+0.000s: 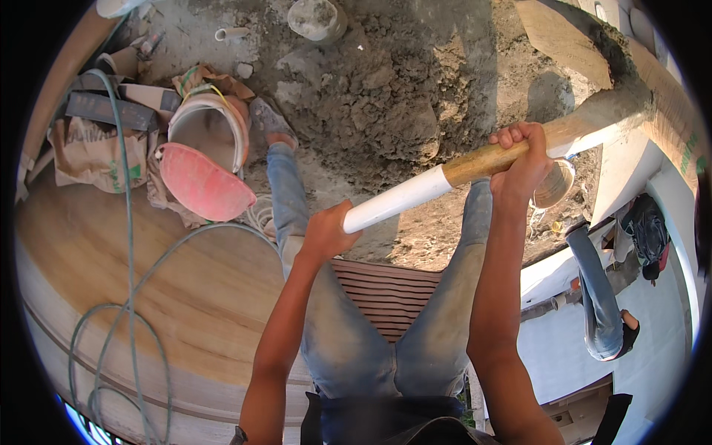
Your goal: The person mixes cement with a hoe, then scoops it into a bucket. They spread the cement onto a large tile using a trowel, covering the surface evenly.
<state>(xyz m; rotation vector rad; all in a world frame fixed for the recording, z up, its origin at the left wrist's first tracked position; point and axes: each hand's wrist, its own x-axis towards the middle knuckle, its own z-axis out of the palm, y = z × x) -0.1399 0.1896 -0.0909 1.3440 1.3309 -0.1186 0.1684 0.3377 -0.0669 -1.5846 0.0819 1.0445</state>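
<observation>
A long, straight round handle (pixel 475 164), white toward its left end, bare yellowish-brown wood along the middle and grey-crusted farther right, crossed the view on a slant, rising from between the person's knees toward the upper right; its far end was not clearly distinguishable. The left hand (pixel 326 231) was clamped around the white end, its fingers curled together. The right hand (pixel 522 162) gripped the wooden portion, its fingers wrapped closely over the top. Beyond the handle lay a lumpy grey-brown mound of damp, mortar-like material (pixel 393 104), spread over rough ground. The person's legs in dusty blue jeans (pixel 326 326) stood apart, with a reddish-brown striped surface (pixel 386 293) between them. Just beside the right wrist stood a small, pale, round bucket (pixel 553 185), partly hidden. Left of the mound, an orange bucket with a whitish rim (pixel 239 122) leaned open, and a faded pinkish-red, rounded plastic vessel (pixel 204 182) lay against it. Adjacent were a crumpled brown paper sack (pixel 100 152) and a dark grey box (pixel 111 111). A thin grey-green hose (pixel 127 222) looped across the broad brown wooden surface (pixel 200 289) at lower left. Near the upper edge stood a grey-crusted cylindrical container (pixel 317 20), with a short white pipe (pixel 231 34) to its left.
</observation>
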